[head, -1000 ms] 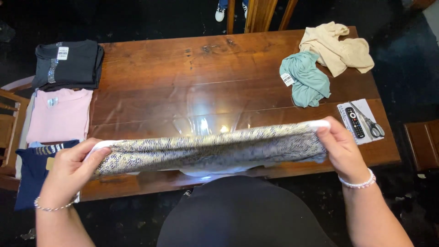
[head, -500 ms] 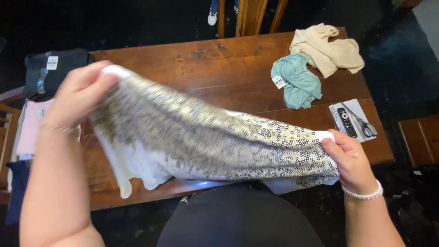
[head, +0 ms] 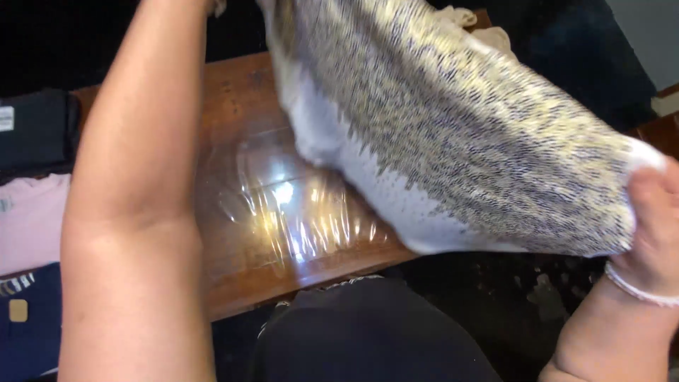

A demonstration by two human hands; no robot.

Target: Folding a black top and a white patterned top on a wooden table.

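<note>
One patterned garment [head: 460,134] — white with dark and gold speckles — hangs stretched in the air above the bench [head: 240,106]. The right hand [head: 654,226] has its grip clenched on the lower right corner; the left hand is out of frame above, so its grip cannot be told. Three folded garments lie at the left: black [head: 35,127], pink [head: 32,226], navy [head: 28,318]. The wooden bench shines under clear film; dark floor around.
</note>
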